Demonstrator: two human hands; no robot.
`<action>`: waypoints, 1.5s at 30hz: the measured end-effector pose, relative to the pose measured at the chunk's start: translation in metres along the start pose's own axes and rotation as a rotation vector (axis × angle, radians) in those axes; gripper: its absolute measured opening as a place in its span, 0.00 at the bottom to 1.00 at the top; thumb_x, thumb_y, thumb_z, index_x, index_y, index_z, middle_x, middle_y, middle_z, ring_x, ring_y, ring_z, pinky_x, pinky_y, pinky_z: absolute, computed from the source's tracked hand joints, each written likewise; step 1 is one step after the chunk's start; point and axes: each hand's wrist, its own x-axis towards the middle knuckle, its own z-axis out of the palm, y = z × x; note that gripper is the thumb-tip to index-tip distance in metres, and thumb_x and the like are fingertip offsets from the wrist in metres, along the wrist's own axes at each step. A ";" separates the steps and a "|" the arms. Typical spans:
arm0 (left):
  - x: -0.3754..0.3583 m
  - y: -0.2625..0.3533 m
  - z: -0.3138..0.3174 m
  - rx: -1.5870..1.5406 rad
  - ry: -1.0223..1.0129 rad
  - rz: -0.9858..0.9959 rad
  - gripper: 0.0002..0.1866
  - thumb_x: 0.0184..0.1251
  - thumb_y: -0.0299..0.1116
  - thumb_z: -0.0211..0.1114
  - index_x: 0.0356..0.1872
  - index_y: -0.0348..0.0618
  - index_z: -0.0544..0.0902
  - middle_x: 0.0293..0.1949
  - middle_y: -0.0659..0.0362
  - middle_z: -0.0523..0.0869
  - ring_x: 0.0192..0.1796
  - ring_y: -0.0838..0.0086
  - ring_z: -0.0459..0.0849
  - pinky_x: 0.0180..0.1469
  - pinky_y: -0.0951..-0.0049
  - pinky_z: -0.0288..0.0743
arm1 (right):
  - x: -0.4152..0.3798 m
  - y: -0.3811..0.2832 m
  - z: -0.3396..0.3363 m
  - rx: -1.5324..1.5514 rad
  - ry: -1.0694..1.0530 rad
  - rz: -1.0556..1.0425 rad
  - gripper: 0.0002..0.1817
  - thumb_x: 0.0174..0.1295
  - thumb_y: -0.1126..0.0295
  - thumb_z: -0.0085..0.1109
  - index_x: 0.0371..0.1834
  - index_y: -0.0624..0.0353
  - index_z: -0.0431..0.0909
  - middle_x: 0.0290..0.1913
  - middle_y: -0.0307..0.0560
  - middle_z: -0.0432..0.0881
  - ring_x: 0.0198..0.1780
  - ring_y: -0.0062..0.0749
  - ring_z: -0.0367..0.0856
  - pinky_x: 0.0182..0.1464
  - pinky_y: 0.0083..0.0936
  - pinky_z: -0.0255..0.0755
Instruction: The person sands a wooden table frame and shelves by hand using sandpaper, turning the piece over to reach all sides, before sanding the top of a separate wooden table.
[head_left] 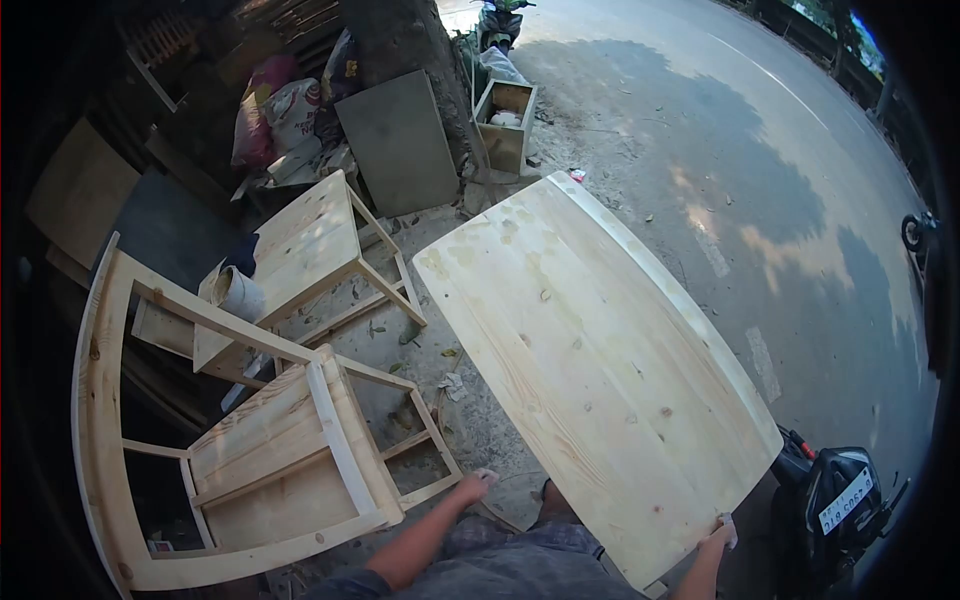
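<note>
A pale wooden table with a rounded-corner top and dark knots stands in front of me, slanting across the view. My right hand is closed at the table's near right edge, its fingertips partly hidden. To the left of the table, my left hand hangs in the gap beside a wooden chair. Its fingers look curled together and whitish; what they hold, if anything, is too small to tell. The chair lies close by, with its curved backrest toward the left and its legs toward the table.
Behind the chair is another wooden piece with legs, with a white bucket beside it. A grey board leans near filled sacks. Farther back is a wooden box. A parked motorcycle stands close on my right, by the road.
</note>
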 end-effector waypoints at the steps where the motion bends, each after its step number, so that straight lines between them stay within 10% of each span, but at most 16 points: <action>1: 0.014 0.026 -0.007 -0.173 -0.002 -0.060 0.30 0.81 0.54 0.58 0.69 0.41 0.78 0.66 0.45 0.84 0.64 0.49 0.85 0.68 0.50 0.75 | 0.004 -0.006 0.006 -0.027 0.007 -0.043 0.22 0.69 0.52 0.56 0.54 0.57 0.80 0.60 0.49 0.85 0.68 0.52 0.76 0.72 0.64 0.46; 6: 0.094 0.114 -0.055 -0.785 0.144 -0.303 0.38 0.84 0.61 0.50 0.77 0.37 0.65 0.74 0.40 0.73 0.69 0.49 0.79 0.74 0.49 0.70 | 0.007 -0.055 0.100 -0.187 -0.030 -0.514 0.26 0.72 0.50 0.57 0.60 0.62 0.77 0.60 0.54 0.85 0.66 0.55 0.78 0.71 0.56 0.56; 13: 0.165 0.171 -0.132 -0.885 0.176 -0.406 0.44 0.81 0.71 0.43 0.81 0.45 0.62 0.76 0.44 0.71 0.77 0.50 0.71 0.78 0.41 0.63 | -0.073 -0.159 0.318 -0.383 -0.353 -0.993 0.33 0.76 0.47 0.59 0.68 0.68 0.73 0.60 0.62 0.85 0.65 0.58 0.80 0.70 0.45 0.68; 20: 0.177 0.221 -0.192 -0.280 0.349 -0.566 0.28 0.85 0.56 0.52 0.72 0.47 0.72 0.65 0.51 0.81 0.65 0.52 0.81 0.68 0.38 0.75 | -0.084 -0.205 0.417 -1.035 -0.521 -0.824 0.36 0.79 0.43 0.46 0.69 0.68 0.77 0.67 0.73 0.79 0.72 0.64 0.76 0.74 0.46 0.67; 22: 0.194 0.195 -0.201 -0.554 0.347 -0.477 0.24 0.84 0.51 0.56 0.70 0.47 0.74 0.62 0.52 0.83 0.62 0.53 0.83 0.67 0.41 0.77 | -0.075 -0.207 0.435 -1.196 -0.581 -0.767 0.38 0.80 0.41 0.39 0.68 0.67 0.78 0.68 0.75 0.78 0.72 0.65 0.75 0.75 0.47 0.65; 34: 0.267 0.230 -0.198 -0.436 0.138 -0.322 0.25 0.83 0.45 0.61 0.64 0.32 0.77 0.60 0.50 0.85 0.58 0.59 0.87 0.64 0.52 0.84 | -0.051 -0.238 0.398 -1.299 -0.416 -0.751 0.37 0.83 0.46 0.28 0.70 0.68 0.76 0.72 0.71 0.75 0.74 0.63 0.73 0.77 0.49 0.64; 45: 0.263 0.300 -0.136 -0.028 0.258 -0.147 0.32 0.73 0.55 0.68 0.58 0.29 0.86 0.54 0.41 0.90 0.55 0.55 0.91 0.56 0.56 0.83 | 0.023 -0.220 0.343 -1.276 -0.179 -0.839 0.23 0.78 0.61 0.46 0.63 0.66 0.80 0.61 0.69 0.84 0.62 0.65 0.83 0.66 0.51 0.75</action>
